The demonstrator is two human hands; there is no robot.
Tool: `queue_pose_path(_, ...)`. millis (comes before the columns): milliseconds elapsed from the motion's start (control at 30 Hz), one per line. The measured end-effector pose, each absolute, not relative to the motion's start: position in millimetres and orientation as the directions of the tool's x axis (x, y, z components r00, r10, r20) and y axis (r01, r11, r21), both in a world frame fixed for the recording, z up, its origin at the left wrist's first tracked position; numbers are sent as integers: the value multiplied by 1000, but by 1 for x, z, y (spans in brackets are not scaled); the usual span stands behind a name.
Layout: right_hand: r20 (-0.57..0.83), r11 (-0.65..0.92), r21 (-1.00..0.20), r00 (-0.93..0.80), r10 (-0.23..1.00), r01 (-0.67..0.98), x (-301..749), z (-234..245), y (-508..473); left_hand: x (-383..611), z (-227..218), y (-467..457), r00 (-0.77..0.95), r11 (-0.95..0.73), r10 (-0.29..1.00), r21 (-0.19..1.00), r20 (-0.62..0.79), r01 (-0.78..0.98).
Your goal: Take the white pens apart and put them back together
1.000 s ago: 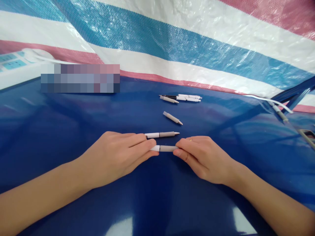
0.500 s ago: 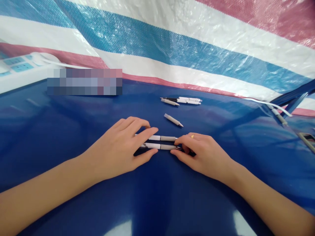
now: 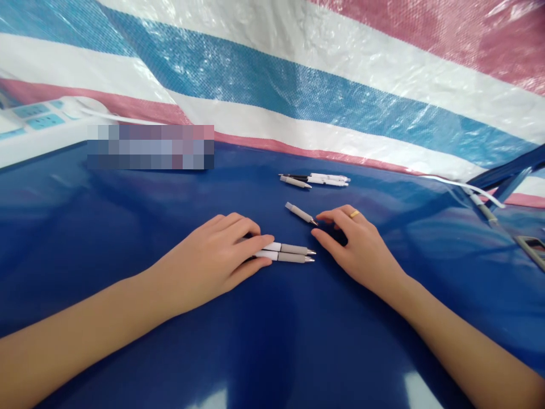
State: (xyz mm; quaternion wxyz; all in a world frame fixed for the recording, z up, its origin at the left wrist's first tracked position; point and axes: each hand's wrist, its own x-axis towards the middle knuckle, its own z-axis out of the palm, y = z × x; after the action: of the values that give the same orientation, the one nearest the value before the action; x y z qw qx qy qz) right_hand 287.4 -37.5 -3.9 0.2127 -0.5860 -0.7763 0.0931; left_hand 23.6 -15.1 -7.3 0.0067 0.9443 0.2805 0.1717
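Note:
Two white pens with grey grips lie side by side on the blue table (image 3: 264,352), their metal tips pointing right. My left hand (image 3: 213,250) is closed over their white barrels, thumb along the near pen (image 3: 292,258) and fingers over the far pen (image 3: 293,249). The pens' rear ends are hidden under that hand. A loose grey pen front section (image 3: 300,213) with a metal tip rests just beyond them. Right at its tip is my right hand (image 3: 355,241), thumb and forefinger apart and nothing held; whether they touch the tip I cannot tell.
Farther back lie white pen barrels (image 3: 327,179), a dark refill (image 3: 296,177) and another grey front section (image 3: 294,182). A white power strip (image 3: 46,128) stands at the back left, beside a blurred-out item (image 3: 151,149). Striped sheeting (image 3: 272,74) hangs behind; a metal frame (image 3: 511,170) is at right.
My right hand has left the pens' tips and moved up and right to the loose front section. The two pens now lie closer together under my left hand.

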Motion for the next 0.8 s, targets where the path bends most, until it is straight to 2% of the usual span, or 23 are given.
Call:
queue_pose_path(467, 226, 336, -365, -268, 937, 868, 288, -8, -28, 28, -9, -15, 753, -818, 564, 105, 339, 565)
queue_pose_path(667, 207, 306, -434, -238, 949, 847, 290, -6, -29, 26, -10, -16, 749, -812, 574, 110, 332, 573)
queue_pose_path(800, 193, 290, -427, -227, 955, 856, 291, -6, -30, 26, -9, -17, 745, -809, 578, 119, 334, 575)
